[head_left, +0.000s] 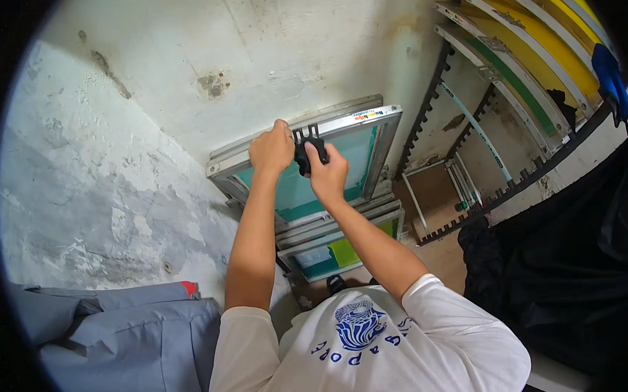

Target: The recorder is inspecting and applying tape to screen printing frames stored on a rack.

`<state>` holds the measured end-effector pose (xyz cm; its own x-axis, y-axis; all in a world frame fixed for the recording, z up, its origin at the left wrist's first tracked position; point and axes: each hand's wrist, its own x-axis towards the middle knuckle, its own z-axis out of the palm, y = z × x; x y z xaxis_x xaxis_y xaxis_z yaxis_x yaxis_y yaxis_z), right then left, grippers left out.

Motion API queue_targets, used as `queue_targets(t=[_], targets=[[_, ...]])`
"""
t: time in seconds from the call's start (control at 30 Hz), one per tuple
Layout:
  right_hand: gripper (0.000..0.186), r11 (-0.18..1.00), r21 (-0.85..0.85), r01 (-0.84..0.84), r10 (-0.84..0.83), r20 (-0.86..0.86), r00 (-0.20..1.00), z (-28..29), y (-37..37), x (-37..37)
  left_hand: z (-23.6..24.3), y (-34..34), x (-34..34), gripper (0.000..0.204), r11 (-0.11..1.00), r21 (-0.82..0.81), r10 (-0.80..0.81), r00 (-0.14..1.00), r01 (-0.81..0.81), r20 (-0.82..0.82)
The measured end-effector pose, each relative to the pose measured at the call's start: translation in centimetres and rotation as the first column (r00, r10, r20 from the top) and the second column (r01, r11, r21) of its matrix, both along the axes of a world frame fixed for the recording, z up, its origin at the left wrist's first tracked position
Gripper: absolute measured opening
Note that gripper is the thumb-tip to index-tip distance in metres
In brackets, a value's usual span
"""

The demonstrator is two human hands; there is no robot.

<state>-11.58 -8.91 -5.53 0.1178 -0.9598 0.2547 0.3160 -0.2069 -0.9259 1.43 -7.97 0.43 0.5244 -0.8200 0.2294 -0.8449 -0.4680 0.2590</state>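
A metal-framed screen (293,190) with teal mesh leans against the wall in front of me. My left hand (271,148) is closed over its top rail, left of the middle. Just beside it, my right hand (329,170) grips a small black pronged piece (310,152), its thumb pressed on the face. The prongs point up over the top rail; whether they are fastened to it I cannot tell. Behind this screen shows the rim of another frame (374,100). Lower down, more framed screens (342,247) stand stacked, with a yellow-green patch on the front one.
On the right, a black toothed rack (474,118) stands beside several large frames (531,85) in yellow and green. Black cloth (552,270) hangs at the lower right. Grey fabric (132,334) lies at the lower left, beside a peeling wall (106,175).
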Motion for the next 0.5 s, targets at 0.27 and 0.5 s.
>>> queue_targets(t=[0.27,0.5], targets=[[0.028,0.999,-0.001,-0.039,0.037,-0.245,0.969,-0.1,-1.1,-1.9,0.1,-0.2,-0.3,0.036,0.996,0.036,0.086,0.996,-0.086,0.023],[0.022,0.969,-0.236,0.079,-0.105,-0.1,0.989,1.6,-2.8,-6.2,-0.2,0.6,-1.4,0.032,0.993,-0.069,0.098,0.992,-0.093,0.079]])
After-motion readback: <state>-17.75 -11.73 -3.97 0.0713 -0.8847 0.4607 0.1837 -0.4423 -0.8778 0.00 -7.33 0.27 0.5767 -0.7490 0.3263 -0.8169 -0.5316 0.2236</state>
